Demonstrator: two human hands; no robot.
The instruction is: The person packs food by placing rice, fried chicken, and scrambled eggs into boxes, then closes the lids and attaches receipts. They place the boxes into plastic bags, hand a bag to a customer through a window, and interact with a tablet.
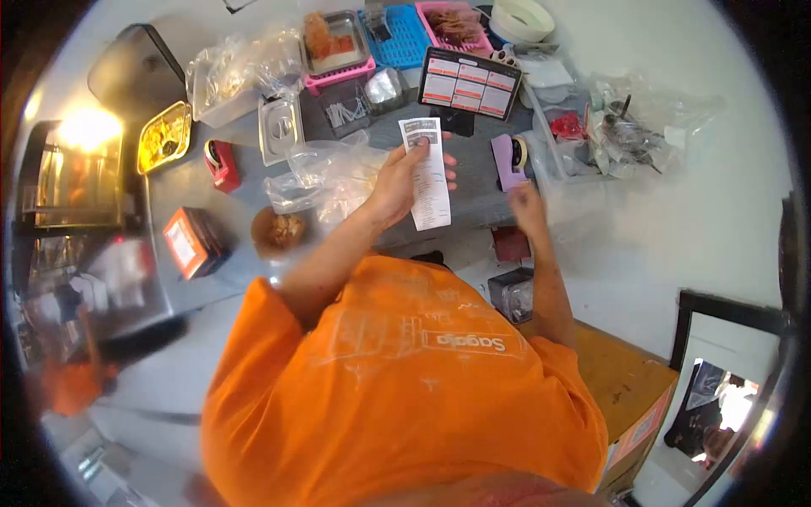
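Observation:
A long printed paper receipt (432, 190) is pinched in my left hand (399, 182), thumb on its upper part and fingers behind it. My right hand (527, 207) is slightly blurred, its fingers curled together at the near end of a lilac tape dispenser (507, 160). Whether a bit of tape is between those fingers cannot be made out. Clear plastic bags (325, 173) lie crumpled beside my left forearm. Left of them stands a brown bowl (279, 231) with food in it.
A tablet (470, 84) stands behind the receipt. Along the back are a blue basket (397, 38), a plastic tub (221, 106) and a steel lid (280, 131). A red tape dispenser (221, 166) and orange box (190, 243) sit left. Another person (72, 380) is far left.

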